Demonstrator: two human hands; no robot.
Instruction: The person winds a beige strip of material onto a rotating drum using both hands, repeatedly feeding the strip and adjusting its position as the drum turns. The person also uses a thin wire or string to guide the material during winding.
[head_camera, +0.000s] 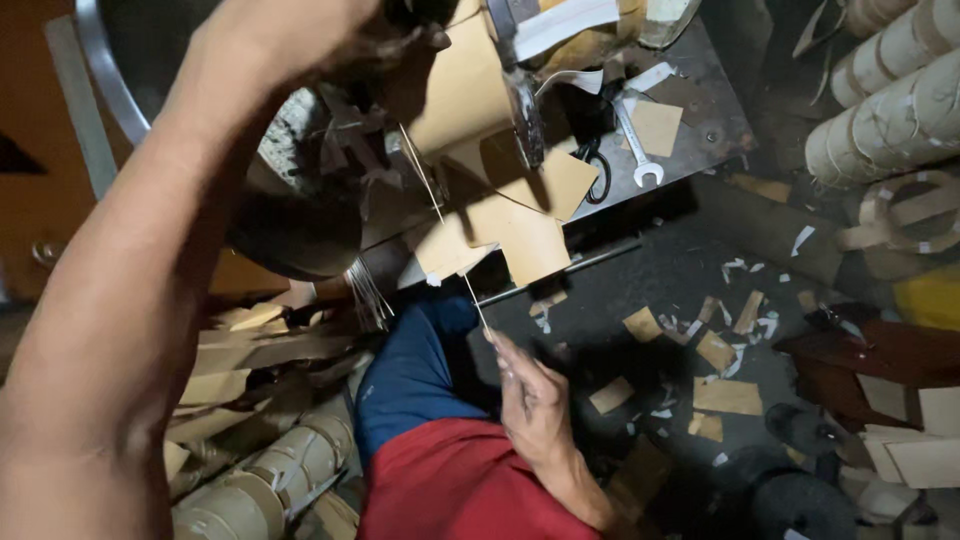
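My left arm reaches up across the left of the view. My left hand (300, 35) is blurred, its fingers curled at the upper edge of a brown card sheet (460, 95) on a dark machine; what they grip is unclear. A metal blade or bar (522, 110) hangs in front of the sheet. Cut brown card pieces (525, 240) dangle below it. My right hand (530, 395) is low over my lap and pinches the lower end of a thin pale strip (440, 215), which runs up toward the machine.
A wrench (637, 150) and black scissors (595, 170) lie on the metal machine table (700, 90). Cardboard tubes are stacked at the upper right (890, 100) and lower left (260, 480). Card offcuts (725, 395) litter the dark floor. A thin metal rod (560, 272) runs below the table.
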